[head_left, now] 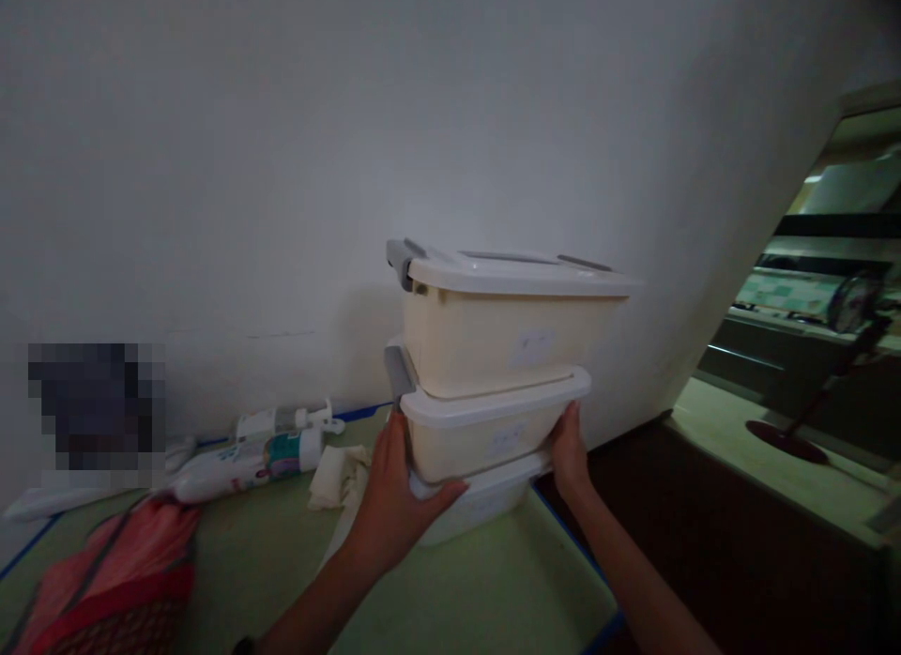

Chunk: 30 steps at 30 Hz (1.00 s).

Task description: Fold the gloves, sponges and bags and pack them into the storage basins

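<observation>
At either end of the middle box, the left hand and right hand grip it; above it rests the top box, beneath it the bottom box.

the head-worn camera looks forward and down over a pale green, blue-edged tabletop, close to stacked cream plastic boxes, facing a plain white wall.

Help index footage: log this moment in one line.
left hand: on middle storage box, left end; right hand: on its right end; stack: three boxes
</observation>
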{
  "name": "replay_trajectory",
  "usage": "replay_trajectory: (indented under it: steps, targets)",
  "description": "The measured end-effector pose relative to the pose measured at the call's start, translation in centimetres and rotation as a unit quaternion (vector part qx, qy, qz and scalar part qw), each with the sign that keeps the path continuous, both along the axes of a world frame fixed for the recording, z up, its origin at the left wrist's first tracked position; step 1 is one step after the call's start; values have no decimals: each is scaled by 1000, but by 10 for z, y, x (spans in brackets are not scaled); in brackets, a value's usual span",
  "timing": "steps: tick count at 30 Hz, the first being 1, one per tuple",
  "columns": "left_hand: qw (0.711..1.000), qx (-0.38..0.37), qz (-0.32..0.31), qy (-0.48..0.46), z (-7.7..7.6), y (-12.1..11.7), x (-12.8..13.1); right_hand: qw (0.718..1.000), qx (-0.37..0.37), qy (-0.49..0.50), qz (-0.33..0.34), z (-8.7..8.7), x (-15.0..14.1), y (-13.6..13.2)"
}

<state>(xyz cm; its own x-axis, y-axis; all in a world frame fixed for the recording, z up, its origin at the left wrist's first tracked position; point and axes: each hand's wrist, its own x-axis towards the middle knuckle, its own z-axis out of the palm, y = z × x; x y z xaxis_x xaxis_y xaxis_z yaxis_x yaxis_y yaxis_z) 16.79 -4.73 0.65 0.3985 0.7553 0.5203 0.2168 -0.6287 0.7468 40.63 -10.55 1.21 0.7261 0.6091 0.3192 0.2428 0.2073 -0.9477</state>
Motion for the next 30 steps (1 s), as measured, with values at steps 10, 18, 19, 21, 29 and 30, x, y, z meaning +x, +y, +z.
replay_trajectory:
  steps: [10, 18, 19, 21, 29, 30]
  targets:
    - [999, 27, 15, 21, 4, 57, 15, 998, -56, -23, 1, 3, 9, 63]
    - [999, 29, 33, -9, 0, 95, 21, 998, -55, -36, 14, 6, 12, 108]
    - [999, 27, 35, -10, 0, 98, 21, 998, -55, -36, 15, 5, 13, 112]
    - [999, 24, 38, -10, 0, 103, 22, 998, -56, -35, 15, 5, 15, 120]
    - [998, 30, 43, -20, 1, 117, 27, 998, -59, -28, 15, 4, 23, 144]
    - [998, 32, 44, -24, 0, 118, 28, 998, -58, -27, 15, 4, 24, 145]
